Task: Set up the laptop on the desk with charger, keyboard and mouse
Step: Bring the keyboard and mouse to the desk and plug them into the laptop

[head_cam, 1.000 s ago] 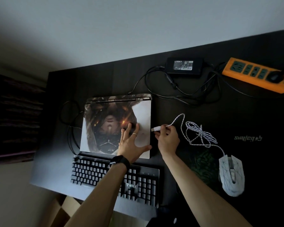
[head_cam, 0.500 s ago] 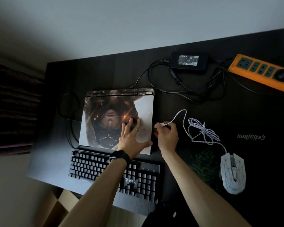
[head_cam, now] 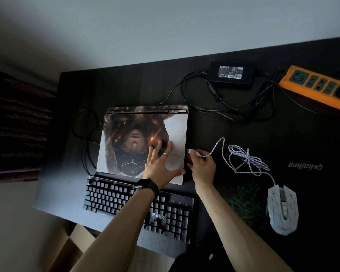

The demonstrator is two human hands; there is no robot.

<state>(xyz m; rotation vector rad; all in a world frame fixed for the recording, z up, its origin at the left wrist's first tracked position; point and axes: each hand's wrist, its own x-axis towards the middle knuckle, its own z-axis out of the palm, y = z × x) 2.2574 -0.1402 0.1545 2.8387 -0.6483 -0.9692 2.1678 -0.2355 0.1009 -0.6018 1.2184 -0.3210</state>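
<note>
fingers (head_cam: pixel 195 157) of the right hand (head_cam: pixel 202 169) pinch the white usb plug (head_cam: pixel 191 150) of the white braided mouse cable (head_cam: pixel 245 160). its tip is at the right edge of the closed laptop with a picture-printed lid (head_cam: pixel 126 138), just left of those fingers. the left hand (head_cam: pixel 159 163) lies flat on the lid with straight, spread fingers, gripping nothing and bracing the machine. whether the tip has entered a port cannot be told, as that side wall is in shadow.

to do this step well, as i judge it: hold the plug level with the dark surface (head_cam: pixel 126 89) and square to the edge. feel for the slot rather than force it, and flip the plug if it refuses. let the left palm take the push so the laptop does not slide.

slack coils lie right of the fingers, so the cable should not tug the white angular mouse (head_cam: pixel 282 209), which sits well off to the right and nearer the person. the black mechanical keyboard (head_cam: pixel 114 195) sits under the left wrist. the black charger brick (head_cam: pixel 232 72) and orange power strip (head_cam: pixel 318 85) lie far beyond the fingers.
</note>
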